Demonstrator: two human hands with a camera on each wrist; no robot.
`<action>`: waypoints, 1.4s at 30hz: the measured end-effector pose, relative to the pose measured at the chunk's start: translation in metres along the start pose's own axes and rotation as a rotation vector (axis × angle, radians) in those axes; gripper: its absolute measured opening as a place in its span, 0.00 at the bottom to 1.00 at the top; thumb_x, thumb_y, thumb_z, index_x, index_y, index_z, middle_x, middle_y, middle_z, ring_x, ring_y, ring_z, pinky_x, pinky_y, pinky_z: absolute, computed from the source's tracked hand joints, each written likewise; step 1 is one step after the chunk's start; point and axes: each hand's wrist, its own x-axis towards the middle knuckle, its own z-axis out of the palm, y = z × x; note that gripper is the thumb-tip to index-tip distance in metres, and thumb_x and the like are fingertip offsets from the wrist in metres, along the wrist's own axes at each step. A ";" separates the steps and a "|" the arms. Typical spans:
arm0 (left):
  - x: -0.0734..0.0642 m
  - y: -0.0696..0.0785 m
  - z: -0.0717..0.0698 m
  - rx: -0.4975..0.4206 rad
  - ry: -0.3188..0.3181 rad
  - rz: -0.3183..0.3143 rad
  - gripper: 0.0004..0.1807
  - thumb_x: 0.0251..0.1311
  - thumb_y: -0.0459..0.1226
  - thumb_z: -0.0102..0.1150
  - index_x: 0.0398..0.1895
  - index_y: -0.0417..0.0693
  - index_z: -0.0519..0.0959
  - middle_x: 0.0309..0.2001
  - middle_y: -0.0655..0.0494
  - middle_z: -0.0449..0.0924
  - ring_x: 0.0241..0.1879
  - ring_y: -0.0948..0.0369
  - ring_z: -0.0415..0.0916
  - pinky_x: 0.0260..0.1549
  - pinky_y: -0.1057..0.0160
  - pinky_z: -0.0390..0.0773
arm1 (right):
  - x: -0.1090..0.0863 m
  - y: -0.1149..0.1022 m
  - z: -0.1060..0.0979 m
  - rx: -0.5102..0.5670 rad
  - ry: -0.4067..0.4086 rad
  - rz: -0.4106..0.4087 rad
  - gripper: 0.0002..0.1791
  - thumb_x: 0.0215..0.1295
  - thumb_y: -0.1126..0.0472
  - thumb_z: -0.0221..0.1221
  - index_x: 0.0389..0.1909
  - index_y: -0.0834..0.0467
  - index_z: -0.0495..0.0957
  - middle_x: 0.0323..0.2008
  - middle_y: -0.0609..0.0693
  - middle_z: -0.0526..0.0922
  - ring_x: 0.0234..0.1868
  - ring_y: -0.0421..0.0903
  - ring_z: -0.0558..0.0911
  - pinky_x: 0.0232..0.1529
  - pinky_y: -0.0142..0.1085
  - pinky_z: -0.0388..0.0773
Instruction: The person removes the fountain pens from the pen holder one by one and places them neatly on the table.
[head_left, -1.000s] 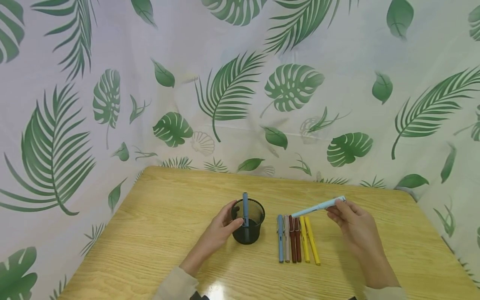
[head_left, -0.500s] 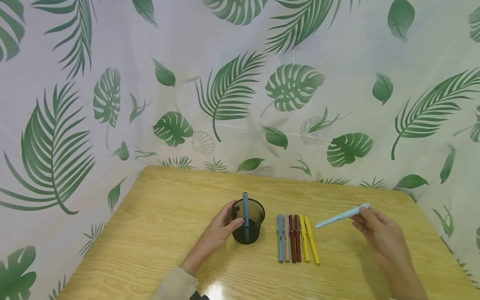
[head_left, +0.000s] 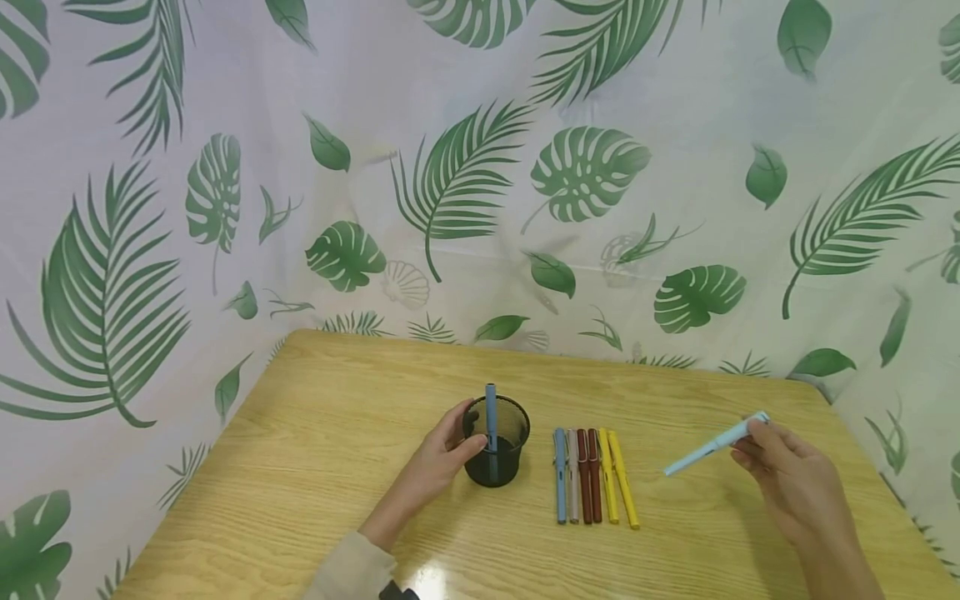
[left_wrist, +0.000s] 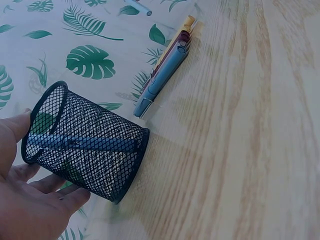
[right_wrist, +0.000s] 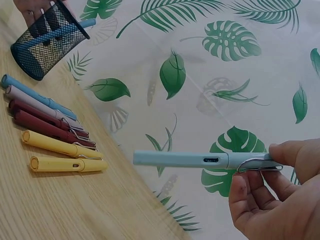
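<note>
My left hand [head_left: 437, 461] grips a black mesh pen holder [head_left: 504, 467] from its left side, thumb at the near rim and fingers behind. One blue pen [head_left: 491, 417] stands inside it, its end above the rim. My right hand [head_left: 797, 482] pinches a light blue pen [right_wrist: 185, 159] by its clip end, between thumb and fingers. That pen is raised over the right part of the table, its free end pointing left and down. Between the hands lies a row of capped pens: a blue pen [head_left: 560, 477], a pinkish-grey pen [head_left: 573, 479], two dark red pens [head_left: 589, 479] and two yellow pens [head_left: 622, 483].
The wooden table [head_left: 360, 392] runs back to a white cloth backdrop [head_left: 480, 92] printed with green leaves. Its right edge slopes past my right hand. A beige sleeve [head_left: 356, 571] covers my left forearm.
My right hand has carried the light blue pen rightward and a little nearer, from above the row of pens to the table's right side. The left hand and pen holder stay in place.
</note>
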 end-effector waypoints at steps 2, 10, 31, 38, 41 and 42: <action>0.000 0.000 0.000 0.000 -0.001 -0.001 0.38 0.78 0.42 0.56 0.83 0.43 0.52 0.80 0.35 0.49 0.76 0.35 0.52 0.70 0.38 0.62 | 0.000 0.000 -0.002 -0.003 -0.003 0.003 0.14 0.79 0.70 0.52 0.42 0.65 0.88 0.42 0.48 0.83 0.42 0.43 0.85 0.48 0.32 0.84; -0.001 0.000 -0.001 0.006 -0.003 -0.001 0.39 0.77 0.46 0.57 0.83 0.43 0.53 0.80 0.34 0.48 0.76 0.35 0.51 0.70 0.38 0.61 | 0.000 0.005 -0.001 -0.084 -0.035 0.043 0.14 0.79 0.69 0.52 0.41 0.64 0.88 0.39 0.47 0.85 0.40 0.42 0.84 0.46 0.31 0.84; -0.003 0.004 -0.001 -0.003 -0.007 -0.005 0.39 0.77 0.46 0.56 0.83 0.44 0.52 0.80 0.36 0.48 0.77 0.37 0.50 0.71 0.39 0.60 | 0.010 0.019 0.009 -0.334 0.022 0.108 0.10 0.77 0.63 0.59 0.39 0.54 0.89 0.35 0.43 0.85 0.38 0.38 0.83 0.45 0.29 0.83; -0.003 0.004 0.000 0.006 -0.006 -0.008 0.39 0.78 0.44 0.56 0.83 0.44 0.52 0.80 0.35 0.48 0.77 0.36 0.50 0.71 0.39 0.60 | 0.014 0.032 0.013 -0.438 0.036 0.144 0.07 0.76 0.58 0.61 0.39 0.51 0.88 0.36 0.42 0.84 0.38 0.38 0.83 0.44 0.30 0.83; -0.004 0.004 -0.001 0.013 -0.006 -0.005 0.39 0.77 0.46 0.56 0.83 0.44 0.52 0.80 0.34 0.48 0.77 0.36 0.51 0.70 0.38 0.61 | 0.018 0.037 0.013 -0.466 0.046 0.167 0.06 0.75 0.56 0.62 0.39 0.50 0.86 0.35 0.42 0.84 0.37 0.38 0.83 0.44 0.30 0.83; -0.004 0.004 -0.001 0.016 -0.006 -0.007 0.39 0.77 0.46 0.56 0.83 0.44 0.52 0.80 0.34 0.48 0.76 0.36 0.51 0.70 0.38 0.61 | 0.019 0.039 0.013 -0.474 0.049 0.172 0.06 0.75 0.55 0.63 0.40 0.50 0.86 0.35 0.42 0.84 0.37 0.38 0.83 0.44 0.30 0.83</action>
